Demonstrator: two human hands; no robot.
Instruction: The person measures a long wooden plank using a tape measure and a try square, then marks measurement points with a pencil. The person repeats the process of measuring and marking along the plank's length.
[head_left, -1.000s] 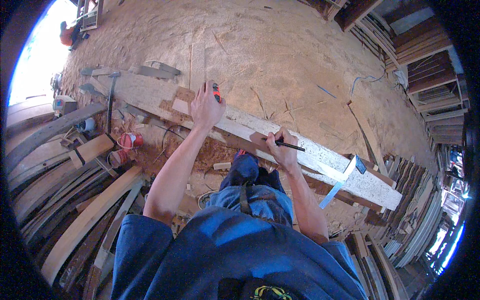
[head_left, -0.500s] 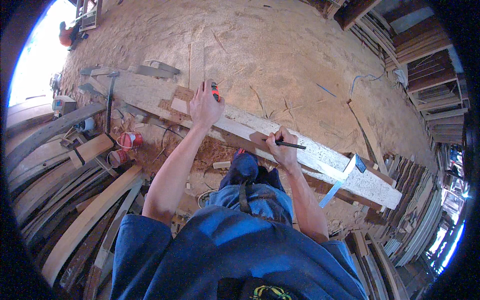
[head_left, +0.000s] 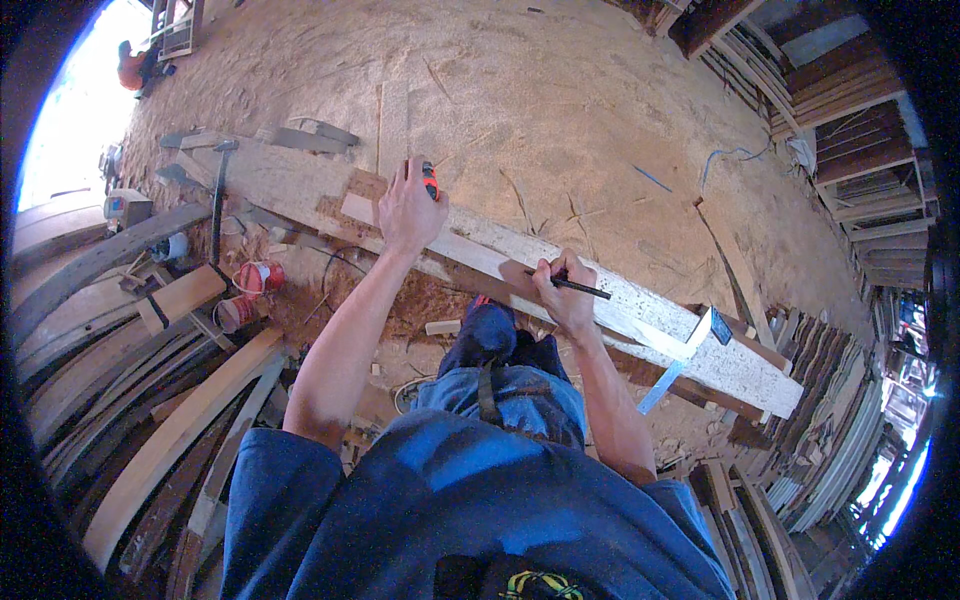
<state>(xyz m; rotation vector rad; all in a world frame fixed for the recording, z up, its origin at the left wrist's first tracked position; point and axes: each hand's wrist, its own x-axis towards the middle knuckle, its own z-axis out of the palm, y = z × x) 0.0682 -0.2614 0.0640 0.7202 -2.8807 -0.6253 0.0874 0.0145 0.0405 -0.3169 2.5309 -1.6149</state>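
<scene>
0 real shift, so steady at board [head_left: 640, 310]: red-black tool [head_left: 430, 181] in left hand [head_left: 408, 215], black pencil [head_left: 588, 290] in right hand [head_left: 570, 303].

Two red buckets [head_left: 260, 279] on a dusty brown floor [head_left: 560, 110]

The buckets are side by side at the left, near a big pile of long boards [head_left: 180, 440], and some of the boards are bent. Far off at the top left is a person [head_left: 131, 70] in orange. At the right, a thin blue cord [head_left: 712, 154] curls on the floor near a short blue strip [head_left: 652, 178]. Big shelves [head_left: 848, 108] with wood stand past the cord. Lower down is a stack of thin boards [head_left: 800, 390].
</scene>
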